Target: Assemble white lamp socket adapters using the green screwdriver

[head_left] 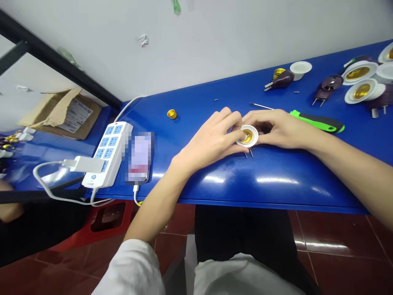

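Note:
A lamp socket [252, 138] with a white rim, a gold threaded inside and two plug pins below is held between my hands over the blue table [190, 143]. My left hand [216, 137] has its fingers at the socket's opening and rim. Wrapped round the socket's far and right side is my right hand [276, 129]. Just beyond my right wrist lies a green and black screwdriver [319, 122], its shaft pointing left. A loose gold threaded shell [172, 114] sits to the left of my hands.
A white power strip [107, 155] with cables and a phone [140, 157] lie on the left. Several sockets [362, 91] crowd the far right, and a brown plug body [284, 79] stands by a white cup [301, 69]. A cardboard box [76, 114] is beyond the black frame.

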### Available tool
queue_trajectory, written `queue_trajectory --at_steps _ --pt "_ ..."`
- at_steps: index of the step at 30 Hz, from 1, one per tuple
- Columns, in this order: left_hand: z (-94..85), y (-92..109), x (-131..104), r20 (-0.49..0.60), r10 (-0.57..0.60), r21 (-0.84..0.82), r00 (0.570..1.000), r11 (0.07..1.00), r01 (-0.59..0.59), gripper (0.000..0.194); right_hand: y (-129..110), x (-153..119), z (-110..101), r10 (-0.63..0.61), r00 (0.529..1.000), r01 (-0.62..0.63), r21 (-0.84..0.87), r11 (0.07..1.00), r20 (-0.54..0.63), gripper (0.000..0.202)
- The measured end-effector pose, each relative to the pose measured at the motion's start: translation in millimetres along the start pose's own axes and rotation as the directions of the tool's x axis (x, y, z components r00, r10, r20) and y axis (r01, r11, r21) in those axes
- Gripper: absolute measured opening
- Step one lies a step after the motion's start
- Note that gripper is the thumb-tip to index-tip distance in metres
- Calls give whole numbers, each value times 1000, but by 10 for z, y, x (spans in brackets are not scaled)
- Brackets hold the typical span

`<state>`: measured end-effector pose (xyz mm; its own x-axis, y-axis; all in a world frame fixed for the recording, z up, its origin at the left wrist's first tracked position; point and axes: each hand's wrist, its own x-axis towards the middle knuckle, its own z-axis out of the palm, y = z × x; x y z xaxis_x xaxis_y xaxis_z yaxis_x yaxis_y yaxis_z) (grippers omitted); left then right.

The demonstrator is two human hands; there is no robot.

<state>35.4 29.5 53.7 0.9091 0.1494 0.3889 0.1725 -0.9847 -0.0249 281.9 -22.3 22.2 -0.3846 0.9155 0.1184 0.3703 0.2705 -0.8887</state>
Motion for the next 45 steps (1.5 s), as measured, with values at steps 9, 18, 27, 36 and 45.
queue_trajectory --at_steps 9,18,27,36,45 --pt "-2 -4 6 1 -2 -37 1000 999 2 22 -16 7 -7 -30 1000 30 -17 999 4 51" --pt "3 2 4 -29 16 -62 999 998 -18 22 -6 -2 -10 -3 1000 3 -2 1000 22 54" --pt "-6 9 -1 28 -12 -54 1000 998 14 19 -36 10 -7 0 999 0 22 1000 32 52" --pt "-22 13 4 28 2 -36 1000 999 -1 20 -14 -3 -13 -29 999 29 -7 1000 34 51" --pt "-82 -24 3 -39 2 -113 999 994 -6 30 -45 -2 -75 -14 997 18 -47 999 76 71"
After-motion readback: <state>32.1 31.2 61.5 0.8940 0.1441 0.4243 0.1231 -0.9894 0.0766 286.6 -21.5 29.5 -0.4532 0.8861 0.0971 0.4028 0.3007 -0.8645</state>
